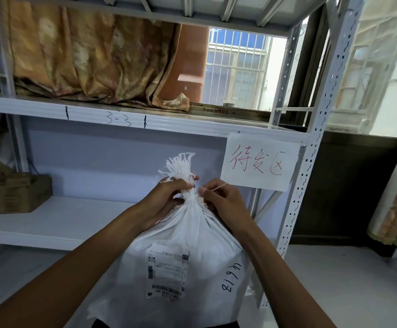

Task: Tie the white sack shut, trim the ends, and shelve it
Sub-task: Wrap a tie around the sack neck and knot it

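A full white sack [192, 237] stands upright in front of me, with a shipping label [166, 273] and black handwriting on its side. Its mouth is gathered into a frayed tuft [181, 166]. My left hand [169, 197] grips the gathered neck just below the tuft. My right hand [223, 202] sits on the neck's right side and pinches a thin pale tie [218, 186] between thumb and forefinger. The tie runs up and to the right from the neck.
A white metal shelving unit [50, 223] stands behind the sack, with a cardboard box [22, 192] on its left. A paper sign with red writing [261, 162] hangs from the upper shelf edge. Patterned cloth [86, 55] lies on the upper shelf. A perforated upright [308, 157] stands at right.
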